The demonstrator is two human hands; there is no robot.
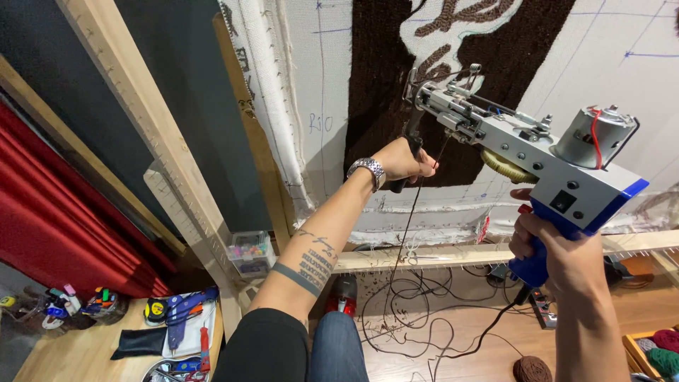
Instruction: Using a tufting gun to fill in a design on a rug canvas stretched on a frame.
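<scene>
Grey-and-blue tufting gun (537,152), both hands gripping, needle apparently against cloth (453,85)

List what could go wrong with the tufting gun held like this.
The left hand grips the front handle right beside the needle end of the tufting gun, so a slip might bring fingers to the needle. The brown yarn hangs loose among tangled cables and could snag.
</scene>
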